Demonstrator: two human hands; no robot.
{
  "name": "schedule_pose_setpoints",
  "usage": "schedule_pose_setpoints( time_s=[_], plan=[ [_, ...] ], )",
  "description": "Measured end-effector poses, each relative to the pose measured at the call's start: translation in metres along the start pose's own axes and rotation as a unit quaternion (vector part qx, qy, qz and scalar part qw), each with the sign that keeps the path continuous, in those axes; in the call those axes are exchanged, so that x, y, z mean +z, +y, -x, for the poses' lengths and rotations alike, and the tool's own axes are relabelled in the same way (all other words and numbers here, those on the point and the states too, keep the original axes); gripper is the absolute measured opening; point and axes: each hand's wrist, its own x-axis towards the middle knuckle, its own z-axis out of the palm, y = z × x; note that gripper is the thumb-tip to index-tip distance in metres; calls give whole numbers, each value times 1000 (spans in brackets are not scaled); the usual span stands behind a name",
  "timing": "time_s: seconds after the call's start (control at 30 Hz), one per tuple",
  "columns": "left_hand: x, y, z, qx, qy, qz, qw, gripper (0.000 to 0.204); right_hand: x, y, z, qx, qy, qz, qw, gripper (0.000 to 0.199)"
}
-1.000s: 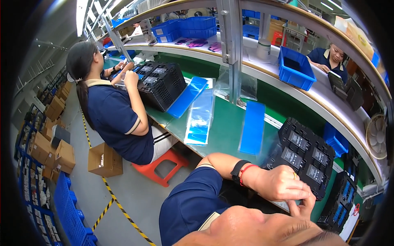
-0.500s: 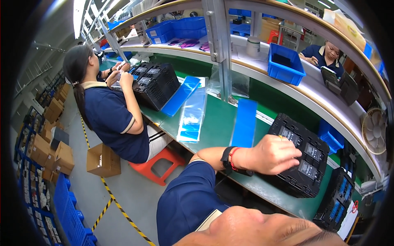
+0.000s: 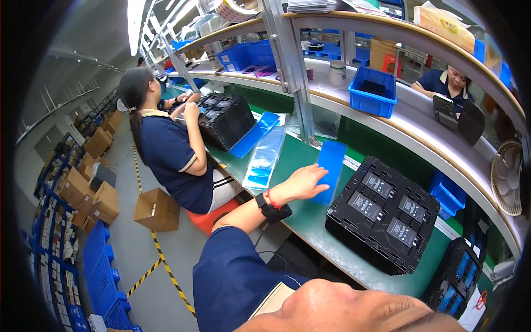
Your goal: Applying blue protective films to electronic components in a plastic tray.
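As the left hand point(image 3: 303, 183) hangs at the blue film sheet point(image 3: 335, 163), fingers point(image 3: 319, 174) loosely spread, contact unclear, reaching seems the step; gripping would take an edge pinch!

the left hand point(image 3: 304, 183) covers part of the near edge of the blue sheet point(image 3: 332, 160), and whether its fingertips point(image 3: 324, 188) touch it cannot be told. the fine print on the labels point(image 3: 364, 206) of the black case point(image 3: 354, 242) is too small to read. the forearm point(image 3: 243, 214) covers part of the red stool point(image 3: 207, 219), the item in the co-worker's hands point(image 3: 191, 113) is too small to make out, and the upper edge cuts off a pale roll point(image 3: 235, 11).
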Motion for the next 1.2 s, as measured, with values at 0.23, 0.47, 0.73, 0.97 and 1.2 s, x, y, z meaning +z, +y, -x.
schedule_pose_setpoints(
  time_s=[0.23,0.47,0.73,0.97,1.2],
  plan=[
    [47,-17,55,-108,-96,-18,989,68,-31,50,15,60,8,5,998,17],
    [61,-23,59,-126,-24,-21,992,63,-60,87,71,111,63,16,992,16],
    [51,-21,38,-141,-23,30,989,75,-48,122,45,148,41,34,988,16],
    [56,-25,22,-120,-120,48,984,80,-15,140,-7,181,-11,62,982,16],
    [67,-39,28,-85,-43,87,992,65,5,152,-32,213,-32,91,972,16]
  ],
)
